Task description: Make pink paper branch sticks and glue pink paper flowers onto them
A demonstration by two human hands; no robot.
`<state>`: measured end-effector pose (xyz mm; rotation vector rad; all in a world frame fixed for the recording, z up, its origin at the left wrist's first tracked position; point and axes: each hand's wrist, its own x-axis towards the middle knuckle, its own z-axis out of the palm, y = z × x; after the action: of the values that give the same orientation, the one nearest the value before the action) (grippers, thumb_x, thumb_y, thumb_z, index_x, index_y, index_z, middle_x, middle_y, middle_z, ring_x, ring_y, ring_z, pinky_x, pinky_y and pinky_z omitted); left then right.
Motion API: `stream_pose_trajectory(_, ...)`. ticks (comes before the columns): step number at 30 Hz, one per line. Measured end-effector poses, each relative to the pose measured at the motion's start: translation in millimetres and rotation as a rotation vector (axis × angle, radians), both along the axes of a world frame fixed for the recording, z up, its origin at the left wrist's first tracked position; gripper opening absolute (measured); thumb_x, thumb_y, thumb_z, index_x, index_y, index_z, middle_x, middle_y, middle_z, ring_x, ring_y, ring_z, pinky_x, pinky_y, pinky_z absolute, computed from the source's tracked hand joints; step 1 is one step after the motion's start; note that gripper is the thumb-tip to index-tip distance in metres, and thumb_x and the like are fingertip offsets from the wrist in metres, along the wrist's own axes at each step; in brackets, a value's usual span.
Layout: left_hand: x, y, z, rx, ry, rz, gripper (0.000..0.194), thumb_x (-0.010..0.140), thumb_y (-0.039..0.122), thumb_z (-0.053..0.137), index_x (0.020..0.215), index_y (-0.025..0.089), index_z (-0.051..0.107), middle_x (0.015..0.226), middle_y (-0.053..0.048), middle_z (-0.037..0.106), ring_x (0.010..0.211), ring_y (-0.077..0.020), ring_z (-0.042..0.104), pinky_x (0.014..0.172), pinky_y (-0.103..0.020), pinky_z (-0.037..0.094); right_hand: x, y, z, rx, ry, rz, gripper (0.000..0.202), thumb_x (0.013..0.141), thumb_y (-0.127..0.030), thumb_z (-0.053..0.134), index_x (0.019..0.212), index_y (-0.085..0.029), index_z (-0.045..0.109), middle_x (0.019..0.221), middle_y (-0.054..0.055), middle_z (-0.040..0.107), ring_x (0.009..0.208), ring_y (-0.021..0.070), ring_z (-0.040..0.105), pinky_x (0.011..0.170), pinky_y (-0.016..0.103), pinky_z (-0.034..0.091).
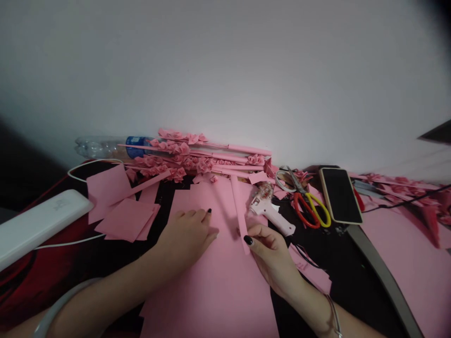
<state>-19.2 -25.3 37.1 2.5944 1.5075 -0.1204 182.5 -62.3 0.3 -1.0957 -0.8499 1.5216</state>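
My right hand (273, 253) pinches a slim rolled pink paper tube (239, 209) near its lower end, thumb on top. The tube points away from me, and its far end reaches toward the paper roses. Over the large pink paper sheets (214, 291), my left hand (190, 234) hangs low or rests, I cannot tell which. Its thumb and forefinger are apart with nothing seen between them; the other fingers are partly curled. A pale pink glue gun (273, 216) lies just beyond my right hand.
Paper roses on stems (197, 164) lie along the wall, beside a plastic bottle (102, 146). Pink squares (125, 218) and a white lamp-like bar (45, 225) are at left. Right are red-and-yellow scissors (308, 206), a phone (340, 195) and more pink paper (405, 253).
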Motion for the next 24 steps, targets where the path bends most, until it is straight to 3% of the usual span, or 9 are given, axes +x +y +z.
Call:
stream_pose_trajectory(10,-0.6,8.7,-14.0,0.059,-0.109,-0.127,0.049,0.092,0.044,0.049,0.132,0.016,0.052,0.095,-0.011,0.067,0.089,-0.0283,0.062,0.074,-0.039,0.045,0.8,-0.2,-0.5,0.008,-0.024,0.024,0.017,0.068,-0.033,0.082,0.074,-0.021,0.071,0.071,-0.001,0.062,0.067,0.0131,0.051,0.066,0.027,0.04)
stream_pose_trajectory(17,5.7,13.7,-21.8,0.079,-0.18,-0.175,0.049,0.091,0.051,0.048,0.131,0.022,0.052,0.081,-0.006,0.068,0.076,-0.0242,0.063,0.068,-0.035,0.042,0.3,-1.0,-0.5,-0.033,0.016,0.041,0.018,0.067,-0.033,0.082,0.073,-0.021,0.07,0.071,0.0,0.063,0.067,0.0138,0.052,0.066,0.028,0.041)
stream_pose_trajectory(21,7.5,13.1,-16.8,0.072,-0.17,-0.134,0.044,0.093,0.044,0.048,0.13,0.021,0.053,0.084,-0.007,0.071,0.078,-0.0245,0.064,0.069,-0.036,0.042,-0.3,-0.3,1.8,-0.045,0.042,0.028,0.018,0.066,-0.032,0.083,0.073,-0.021,0.07,0.07,0.0,0.063,0.067,0.0138,0.052,0.067,0.028,0.041)
stream_pose_trajectory(24,8.1,10.6,-11.4,0.09,-0.133,-0.021,0.038,0.097,0.036,0.04,0.119,0.015,0.061,0.078,-0.009,0.072,0.071,-0.0248,0.065,0.071,-0.039,0.043,-0.5,0.3,3.0,-0.043,0.053,0.02,0.017,0.066,-0.031,0.083,0.073,-0.021,0.071,0.069,-0.001,0.062,0.065,0.0133,0.051,0.065,0.028,0.04)
